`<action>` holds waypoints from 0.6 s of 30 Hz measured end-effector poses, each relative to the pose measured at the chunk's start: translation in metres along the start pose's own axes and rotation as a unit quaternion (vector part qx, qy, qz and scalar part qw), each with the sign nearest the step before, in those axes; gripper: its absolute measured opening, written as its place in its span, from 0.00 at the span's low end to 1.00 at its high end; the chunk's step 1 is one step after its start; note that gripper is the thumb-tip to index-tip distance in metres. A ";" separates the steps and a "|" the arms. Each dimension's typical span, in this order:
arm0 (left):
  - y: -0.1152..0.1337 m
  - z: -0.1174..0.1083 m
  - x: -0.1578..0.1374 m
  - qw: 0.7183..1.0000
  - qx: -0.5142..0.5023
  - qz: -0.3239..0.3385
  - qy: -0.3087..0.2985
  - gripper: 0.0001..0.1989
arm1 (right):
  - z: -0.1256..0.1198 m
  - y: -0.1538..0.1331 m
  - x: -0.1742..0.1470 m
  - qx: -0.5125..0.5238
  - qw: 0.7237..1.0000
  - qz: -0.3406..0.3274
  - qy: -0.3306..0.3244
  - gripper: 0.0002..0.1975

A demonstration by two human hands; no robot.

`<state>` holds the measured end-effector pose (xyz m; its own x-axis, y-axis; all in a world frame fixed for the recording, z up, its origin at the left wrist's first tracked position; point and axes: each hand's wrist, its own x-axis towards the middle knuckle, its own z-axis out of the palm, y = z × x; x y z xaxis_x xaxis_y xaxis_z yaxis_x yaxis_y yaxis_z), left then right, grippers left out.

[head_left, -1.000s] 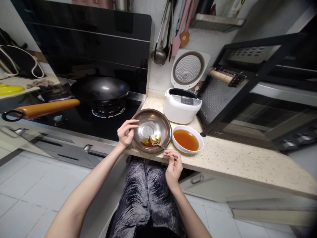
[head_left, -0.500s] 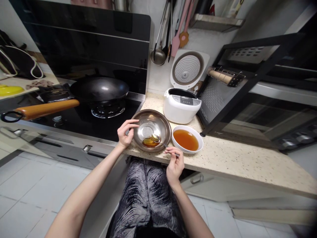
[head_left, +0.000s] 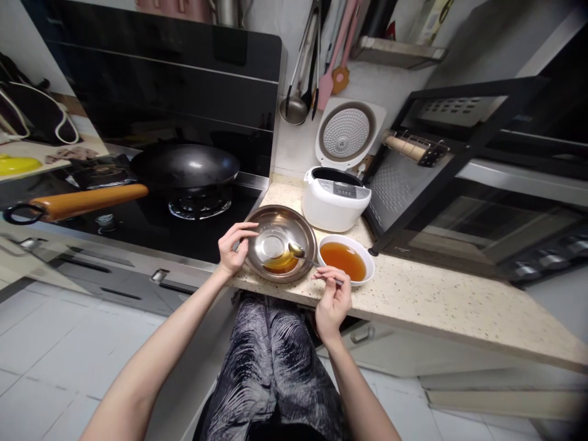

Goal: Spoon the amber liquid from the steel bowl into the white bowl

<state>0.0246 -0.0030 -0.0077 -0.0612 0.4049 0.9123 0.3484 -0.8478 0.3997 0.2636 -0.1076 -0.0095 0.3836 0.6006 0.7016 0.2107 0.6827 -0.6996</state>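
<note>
A shallow stainless steel bowl [head_left: 275,215] rests at the counter's front edge, with amber liquid [head_left: 281,263] pooled at its near side. My left hand [head_left: 235,246] is at its left rim, fingers reaching over the inside and thumb bent, seemingly gripping the rim. In my right hand [head_left: 333,300] is the thin handle of a metal spoon [head_left: 296,250], pinched between thumb and fingers. The spoon's head is over the right part of the steel bowl. Just behind my right fingers stands a white bowl [head_left: 371,260] of reddish-brown liquid [head_left: 342,260].
Behind the bowls is a white rice cooker [head_left: 336,205] with its lid up. A black wok [head_left: 186,168] with a wooden handle [head_left: 92,202] sits on the stove to the left. A black rack with an oven [head_left: 468,226] stands on the right. Utensils [head_left: 294,110] hang on the wall.
My right hand has moved to the right with the spoon, whose head has lifted from the amber liquid toward the bowl's right side. My left hand has stayed at the rim.
</note>
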 end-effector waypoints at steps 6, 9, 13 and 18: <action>0.000 0.000 0.001 1.000 -0.014 0.007 -0.001 0.11 | -0.004 -0.002 0.007 -0.011 1.000 0.003 0.006 0.09; 0.000 0.001 0.001 1.000 -0.011 0.008 0.001 0.11 | -0.007 -0.003 0.012 -0.011 1.000 0.003 0.019 0.09; 0.000 0.000 0.001 1.000 0.004 0.000 0.002 0.12 | -0.015 -0.003 0.020 -0.025 0.999 0.001 0.047 0.10; 0.000 -0.001 0.000 1.000 0.001 0.000 -0.001 0.12 | -0.027 -0.001 0.027 -0.042 0.995 0.006 0.086 0.10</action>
<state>0.0239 -0.0029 -0.0075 -0.0597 0.4056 0.9121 0.3502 -0.8471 0.3997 0.2983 -0.1031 0.0064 0.5329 0.5235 0.6648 0.2775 0.6341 -0.7218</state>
